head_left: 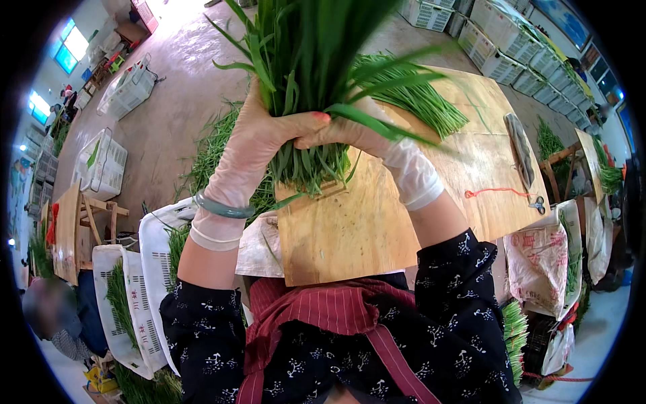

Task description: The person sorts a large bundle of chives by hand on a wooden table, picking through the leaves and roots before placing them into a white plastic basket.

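Both grips, my left hand (252, 138) and right hand (363, 135), squeeze the green chive bunch (303, 74) upright; cut ends touch the worktop (363, 222), leaves point far.

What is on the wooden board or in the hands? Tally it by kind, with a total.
Bunches of green stalks: 2, the held bunch gripped by the left hand and right hand, and the loose bunch lying on the board
Scissors: 1
Red cord: 1
Long grey object: 1
Total: 5
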`<state>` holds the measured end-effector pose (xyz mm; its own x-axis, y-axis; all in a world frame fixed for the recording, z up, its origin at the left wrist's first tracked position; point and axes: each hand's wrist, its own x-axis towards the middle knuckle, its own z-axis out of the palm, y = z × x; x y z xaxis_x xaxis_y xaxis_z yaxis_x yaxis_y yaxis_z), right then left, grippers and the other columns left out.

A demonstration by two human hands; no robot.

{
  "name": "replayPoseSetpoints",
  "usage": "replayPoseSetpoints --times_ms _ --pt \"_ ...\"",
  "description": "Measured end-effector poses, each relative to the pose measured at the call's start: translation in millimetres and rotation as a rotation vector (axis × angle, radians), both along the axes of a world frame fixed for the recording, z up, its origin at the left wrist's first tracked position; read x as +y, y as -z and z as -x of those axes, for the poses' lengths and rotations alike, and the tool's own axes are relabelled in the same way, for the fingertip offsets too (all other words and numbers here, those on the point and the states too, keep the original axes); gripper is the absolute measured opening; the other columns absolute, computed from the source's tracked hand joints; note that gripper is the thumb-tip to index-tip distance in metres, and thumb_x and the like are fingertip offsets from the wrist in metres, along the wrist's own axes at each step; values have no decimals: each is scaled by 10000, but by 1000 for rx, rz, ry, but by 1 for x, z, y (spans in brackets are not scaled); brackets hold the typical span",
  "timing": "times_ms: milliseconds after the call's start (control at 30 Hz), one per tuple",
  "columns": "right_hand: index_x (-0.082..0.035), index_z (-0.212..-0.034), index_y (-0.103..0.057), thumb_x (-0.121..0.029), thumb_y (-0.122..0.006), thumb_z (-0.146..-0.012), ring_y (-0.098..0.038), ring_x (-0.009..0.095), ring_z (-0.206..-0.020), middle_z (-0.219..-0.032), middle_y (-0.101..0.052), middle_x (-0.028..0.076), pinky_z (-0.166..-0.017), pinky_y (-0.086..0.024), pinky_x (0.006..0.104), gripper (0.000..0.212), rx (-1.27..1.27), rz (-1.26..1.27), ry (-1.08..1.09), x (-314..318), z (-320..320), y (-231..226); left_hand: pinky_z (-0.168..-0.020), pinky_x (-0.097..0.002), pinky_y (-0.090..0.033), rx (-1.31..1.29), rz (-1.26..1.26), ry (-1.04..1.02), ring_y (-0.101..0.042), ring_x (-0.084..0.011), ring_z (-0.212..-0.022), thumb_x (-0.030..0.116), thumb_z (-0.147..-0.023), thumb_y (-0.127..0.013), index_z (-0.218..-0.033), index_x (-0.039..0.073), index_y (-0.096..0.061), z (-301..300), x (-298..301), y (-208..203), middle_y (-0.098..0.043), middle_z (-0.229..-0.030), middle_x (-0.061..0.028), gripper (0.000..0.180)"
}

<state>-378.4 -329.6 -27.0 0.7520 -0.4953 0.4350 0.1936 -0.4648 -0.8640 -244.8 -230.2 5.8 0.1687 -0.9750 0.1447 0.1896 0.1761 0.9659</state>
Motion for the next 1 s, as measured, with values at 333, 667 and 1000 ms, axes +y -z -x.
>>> replayPoseSetpoints --times_ms 333,667,1000 --pt "-86 -1184 -457 -220 -460 -905 -542 148 -943 -1083 -547 51 -687 -509 288 309 -329 -537 -102 29 -31 1 -784 -303 -506 -195 6 -204 -599 -177 -875 70 -532 -849 -1044 -11 -517 13 -10 -13 -618 -963 -93 616" --pt "8 -1183 -375 -251 -838 -527 -487 220 -1064 -1159 -487 153 -911 -418 353 843 -70 160 342 22 -29 -6 -732 -275 -498 0 233 -331 -619 -148 -792 40 -665 -759 -955 13 -630 13 -16 -14 -658 -901 -63 319" --pt "16 -1144 -476 -201 -763 -658 -573 181 -917 -1015 -605 114 -820 -458 296 605 -136 -357 73 4 -25 -21 -1019 -305 -269 -88 124 451 -350 -195 -1199 282 -541 -852 -1356 21 -243 -33 0 -22 -413 -1256 -95 1050"
